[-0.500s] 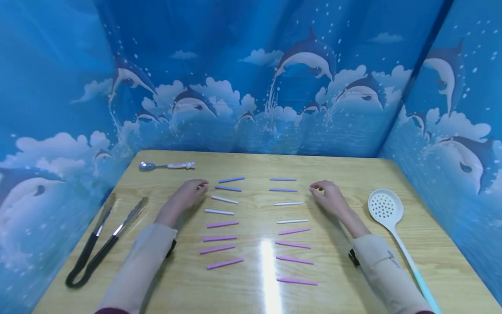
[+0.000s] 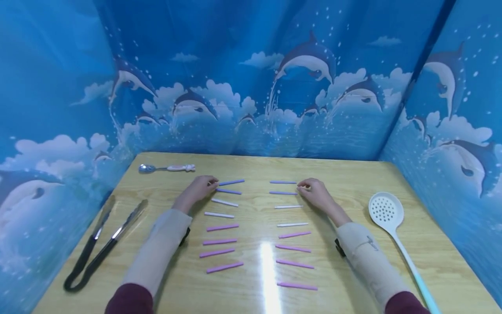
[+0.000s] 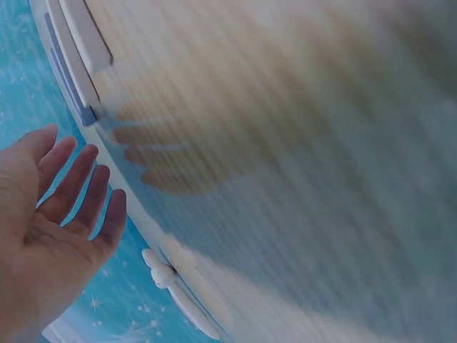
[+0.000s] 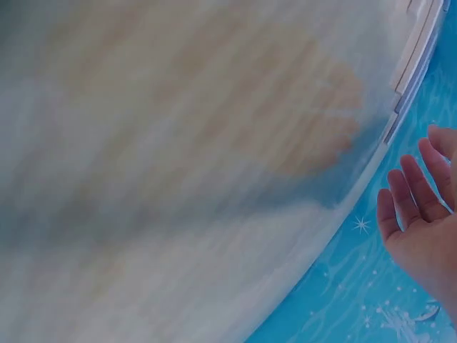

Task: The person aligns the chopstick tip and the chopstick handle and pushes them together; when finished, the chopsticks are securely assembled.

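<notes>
Slim blue, white and pink sticks lie in two columns on the table. My left hand [image 2: 200,188], palm inward and fingers loosely bent, is at the outer ends of the upper-left blue stick [image 2: 231,182] and the lower-left blue stick [image 2: 229,191]. Across from it, my right hand [image 2: 315,193] hovers by the outer ends of the upper-right blue stick [image 2: 283,182] and the lower-right blue stick [image 2: 282,192]. Both wrist views show relaxed, spread fingers holding nothing. Whether the fingertips touch the sticks I cannot tell.
Black-handled tongs [image 2: 92,246] lie at the left, with a spoon [image 2: 166,168] behind them. A white skimmer [image 2: 386,210] with a pale green handle lies at the right. Below the blue sticks come white sticks [image 2: 219,215] and pink sticks [image 2: 225,267]. A dolphin-print curtain [image 2: 251,78] surrounds the table.
Both hands have moved inward, the left one rightward and the right one leftward, up to the outer ends of the blue sticks. The sticks lie as before.
</notes>
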`<state>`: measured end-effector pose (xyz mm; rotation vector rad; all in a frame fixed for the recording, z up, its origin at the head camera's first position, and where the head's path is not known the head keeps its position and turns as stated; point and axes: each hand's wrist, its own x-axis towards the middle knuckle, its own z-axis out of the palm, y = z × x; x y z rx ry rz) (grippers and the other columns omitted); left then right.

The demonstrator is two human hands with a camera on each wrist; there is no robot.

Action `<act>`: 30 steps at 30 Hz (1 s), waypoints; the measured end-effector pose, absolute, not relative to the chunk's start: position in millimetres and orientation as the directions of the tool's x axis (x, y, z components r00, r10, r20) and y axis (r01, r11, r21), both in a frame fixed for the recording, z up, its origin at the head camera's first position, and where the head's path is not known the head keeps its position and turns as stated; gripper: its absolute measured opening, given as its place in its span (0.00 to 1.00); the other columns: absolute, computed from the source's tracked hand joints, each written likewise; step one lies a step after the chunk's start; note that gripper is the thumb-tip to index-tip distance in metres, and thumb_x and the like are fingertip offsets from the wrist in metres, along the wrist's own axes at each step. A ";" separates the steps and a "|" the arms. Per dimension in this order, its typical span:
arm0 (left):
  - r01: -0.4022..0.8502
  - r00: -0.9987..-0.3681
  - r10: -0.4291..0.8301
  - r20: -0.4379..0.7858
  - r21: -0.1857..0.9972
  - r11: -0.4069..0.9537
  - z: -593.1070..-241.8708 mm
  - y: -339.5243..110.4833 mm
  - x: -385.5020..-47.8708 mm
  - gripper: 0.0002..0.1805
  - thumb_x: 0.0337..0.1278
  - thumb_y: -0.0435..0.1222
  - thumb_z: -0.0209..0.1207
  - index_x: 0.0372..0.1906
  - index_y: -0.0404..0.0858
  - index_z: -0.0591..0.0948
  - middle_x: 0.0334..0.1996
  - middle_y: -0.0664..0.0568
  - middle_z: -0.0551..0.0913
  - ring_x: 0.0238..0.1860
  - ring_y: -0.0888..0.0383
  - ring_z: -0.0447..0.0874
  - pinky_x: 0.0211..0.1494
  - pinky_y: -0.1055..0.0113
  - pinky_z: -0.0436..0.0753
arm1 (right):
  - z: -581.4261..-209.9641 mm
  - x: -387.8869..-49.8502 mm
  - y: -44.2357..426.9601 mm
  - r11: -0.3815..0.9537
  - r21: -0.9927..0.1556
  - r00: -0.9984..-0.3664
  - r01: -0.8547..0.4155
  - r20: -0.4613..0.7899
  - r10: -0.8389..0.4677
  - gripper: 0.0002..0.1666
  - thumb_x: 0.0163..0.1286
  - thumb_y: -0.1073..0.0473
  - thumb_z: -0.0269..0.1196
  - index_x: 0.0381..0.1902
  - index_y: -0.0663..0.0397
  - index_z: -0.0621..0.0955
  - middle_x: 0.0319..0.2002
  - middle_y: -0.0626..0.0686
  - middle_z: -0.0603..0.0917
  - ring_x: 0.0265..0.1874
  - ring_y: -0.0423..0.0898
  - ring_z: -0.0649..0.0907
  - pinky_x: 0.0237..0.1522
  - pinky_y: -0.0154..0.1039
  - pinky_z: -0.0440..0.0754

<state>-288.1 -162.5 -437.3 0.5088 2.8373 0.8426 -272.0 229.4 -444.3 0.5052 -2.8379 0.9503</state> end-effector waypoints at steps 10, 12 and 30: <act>0.299 -0.927 0.372 -0.051 0.497 0.815 -437.6 -141.1 -303.6 0.16 0.67 0.35 0.54 0.53 0.28 0.78 0.48 0.37 0.82 0.53 0.43 0.77 0.60 0.52 0.74 | -445.0 -293.4 213.0 0.797 -0.464 -0.922 -0.386 0.161 -0.352 0.14 0.67 0.64 0.59 0.46 0.70 0.81 0.45 0.67 0.82 0.49 0.62 0.78 0.56 0.56 0.74; 0.296 -0.926 0.372 -0.059 0.496 0.816 -437.4 -137.3 -306.1 0.16 0.66 0.34 0.54 0.52 0.28 0.79 0.48 0.38 0.82 0.52 0.43 0.78 0.60 0.52 0.75 | -444.5 -297.0 209.6 0.808 -0.429 -0.914 -0.403 0.156 -0.374 0.15 0.67 0.64 0.60 0.47 0.71 0.81 0.44 0.67 0.82 0.47 0.62 0.79 0.55 0.55 0.75; 0.285 -0.929 0.357 -0.098 0.426 0.859 -443.5 -126.7 -311.5 0.10 0.63 0.31 0.57 0.47 0.33 0.82 0.42 0.42 0.82 0.48 0.47 0.79 0.55 0.54 0.78 | -444.2 -302.0 190.4 0.884 -0.343 -0.945 -0.318 0.045 -0.323 0.08 0.66 0.66 0.61 0.40 0.65 0.83 0.37 0.60 0.82 0.41 0.55 0.81 0.47 0.48 0.80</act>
